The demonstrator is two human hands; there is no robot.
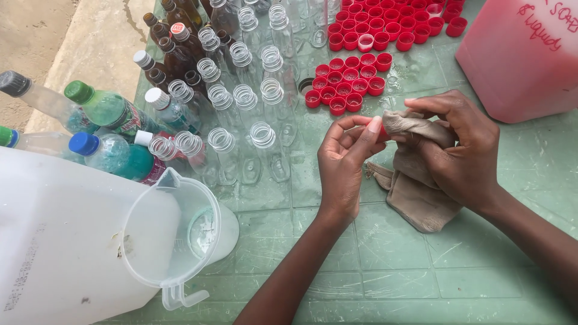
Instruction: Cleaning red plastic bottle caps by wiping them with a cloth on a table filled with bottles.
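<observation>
Red cap (382, 130) sits pinched in our left hand (343, 162) above the green table (385, 253) while our right hand (457, 150) grips the tan cloth (415, 192) against it. We judge this wiping under way: many red caps (346, 84) lie grouped beside open clear bottles (247, 102), none capped yet.

Red cap (382, 131) between cloth-wrapped fingers (421, 123), over green table (385, 265)

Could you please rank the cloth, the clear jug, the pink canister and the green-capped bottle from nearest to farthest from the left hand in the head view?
1. Cloth: touching the left hand, on its right.
2. Clear jug: lower left.
3. Pink canister: upper right.
4. Green-capped bottle: far left.
</observation>
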